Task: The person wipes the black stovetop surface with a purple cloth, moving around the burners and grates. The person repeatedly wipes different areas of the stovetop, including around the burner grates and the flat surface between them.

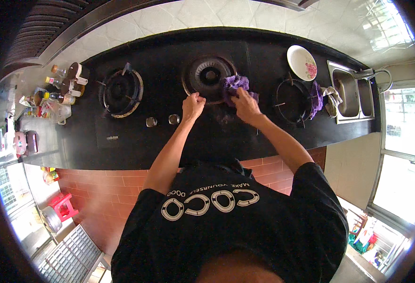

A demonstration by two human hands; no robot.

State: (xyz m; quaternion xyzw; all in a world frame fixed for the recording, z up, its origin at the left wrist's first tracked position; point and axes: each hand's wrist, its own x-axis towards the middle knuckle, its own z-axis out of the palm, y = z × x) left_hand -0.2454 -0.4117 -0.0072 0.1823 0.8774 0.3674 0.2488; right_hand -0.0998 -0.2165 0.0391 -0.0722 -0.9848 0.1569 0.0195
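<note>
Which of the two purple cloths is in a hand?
The left purple cloth, bunched in the right hand at the middle burner; the other purple cloth lies untouched, just left of the sink.

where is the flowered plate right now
In the head view, the flowered plate lies on the right of the counter, just left of the steel sink.

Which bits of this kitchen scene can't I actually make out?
All in the head view:
Burner: right edge, covered by the purple cloth.
Left hand: palm, hidden by the hand itself.
Right hand: palm, likewise hidden.
Bottles: labels, too small to read.
</note>
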